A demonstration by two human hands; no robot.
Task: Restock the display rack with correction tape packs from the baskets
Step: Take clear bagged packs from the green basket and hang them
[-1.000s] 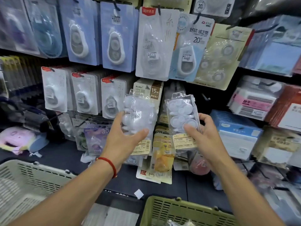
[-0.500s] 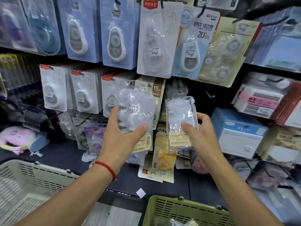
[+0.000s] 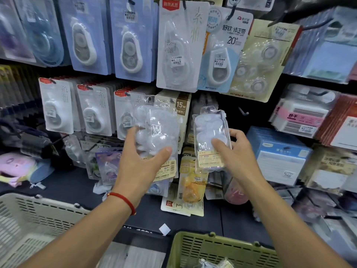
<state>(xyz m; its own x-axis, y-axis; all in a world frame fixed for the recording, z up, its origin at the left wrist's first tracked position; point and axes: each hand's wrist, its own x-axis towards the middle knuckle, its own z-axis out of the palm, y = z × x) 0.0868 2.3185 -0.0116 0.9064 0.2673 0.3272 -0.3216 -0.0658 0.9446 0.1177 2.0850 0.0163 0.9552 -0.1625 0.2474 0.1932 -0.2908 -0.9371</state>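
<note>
My left hand (image 3: 142,163) grips a clear pack of white correction tapes (image 3: 156,130), held up in front of the middle row of the display rack (image 3: 241,113). My right hand (image 3: 234,153) pinches a second, narrower clear pack (image 3: 207,132) with a yellow label at its bottom. Both packs are upright, close to the hanging goods, with the right one just left of a bare hook (image 3: 243,112). A green basket (image 3: 216,248) sits below with a few clear packs showing at its bottom edge.
A beige basket (image 3: 32,219) stands at the lower left. Carded correction tapes (image 3: 177,45) hang in rows above and left. Blue boxes (image 3: 278,153) and barcode-labelled packs (image 3: 301,117) fill the right side. A purple pouch (image 3: 17,167) lies on the dark shelf (image 3: 73,186).
Both hands have lifted their packs slightly higher and closer to the rack. The right pack has tilted a little more upright toward the bare hook.
</note>
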